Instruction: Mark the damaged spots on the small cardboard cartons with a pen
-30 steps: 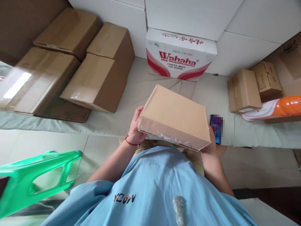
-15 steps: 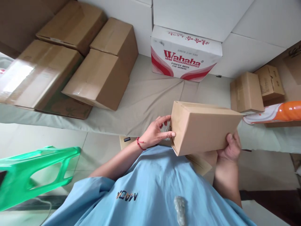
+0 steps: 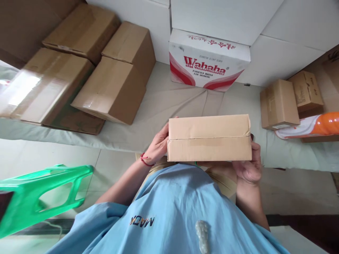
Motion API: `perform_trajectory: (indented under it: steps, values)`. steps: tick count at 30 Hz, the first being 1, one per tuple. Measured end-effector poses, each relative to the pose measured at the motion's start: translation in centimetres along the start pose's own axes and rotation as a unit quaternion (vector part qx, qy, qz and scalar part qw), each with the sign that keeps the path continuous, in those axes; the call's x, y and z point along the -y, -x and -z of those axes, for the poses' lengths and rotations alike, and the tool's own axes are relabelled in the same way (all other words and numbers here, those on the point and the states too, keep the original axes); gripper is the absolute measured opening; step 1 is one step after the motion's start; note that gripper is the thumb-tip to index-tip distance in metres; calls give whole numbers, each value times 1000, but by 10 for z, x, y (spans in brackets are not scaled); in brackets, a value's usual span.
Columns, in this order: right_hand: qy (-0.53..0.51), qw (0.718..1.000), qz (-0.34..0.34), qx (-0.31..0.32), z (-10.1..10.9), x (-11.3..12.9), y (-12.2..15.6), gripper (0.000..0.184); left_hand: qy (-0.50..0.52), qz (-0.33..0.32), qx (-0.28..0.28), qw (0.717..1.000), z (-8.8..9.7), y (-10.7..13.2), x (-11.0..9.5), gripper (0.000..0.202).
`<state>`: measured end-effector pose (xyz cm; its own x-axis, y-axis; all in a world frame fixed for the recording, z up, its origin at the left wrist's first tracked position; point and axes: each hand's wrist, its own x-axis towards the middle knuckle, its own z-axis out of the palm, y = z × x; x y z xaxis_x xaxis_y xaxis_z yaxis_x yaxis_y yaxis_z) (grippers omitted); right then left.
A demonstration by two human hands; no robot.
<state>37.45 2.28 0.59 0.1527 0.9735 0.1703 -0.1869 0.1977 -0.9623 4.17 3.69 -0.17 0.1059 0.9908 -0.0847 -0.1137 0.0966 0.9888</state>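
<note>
A plain brown cardboard box (image 3: 209,137) is held level in front of my chest, between both hands. The face turned up to me shows a seam running along its length. My left hand (image 3: 158,144), with a red string bracelet at the wrist, grips the box's left end; its fingertips are partly hidden behind it. Around the lower right corner my right hand (image 3: 250,165) is wrapped, fingers along the right end and palm beneath.
A grey-green cloth-covered surface (image 3: 169,95) runs behind the box. On it stand several larger cardboard boxes (image 3: 116,88) at left, a white-and-red Wahaha carton (image 3: 209,63), small boxes (image 3: 279,104) and an orange-and-white package (image 3: 317,125) at right. A green plastic stool (image 3: 60,194) stands lower left.
The box has been turned so its seamed face shows, and it has shifted left. My left hand has moved from near its end to press against it.
</note>
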Motion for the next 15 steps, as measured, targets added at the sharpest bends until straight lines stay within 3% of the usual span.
perform_trajectory:
  steps: [4, 8, 13, 15]
  values:
    - [-42, 997, -47, -40, -16, 1, 1, 55, -94, -66, -19, 993, 7, -5, 4, 68]
    - [1, 997, -82, -11, -21, 0, -3, 64, -184, -118, -40, 975, 5, -7, 14, 60]
    - [71, 996, -39, 39, -27, 13, -4, 64, -97, -56, -128, 985, 3, -3, 37, 69]
    - [111, 991, -4, 72, -35, 23, -2, 62, -62, -33, -157, 985, 6, -2, 50, 60]
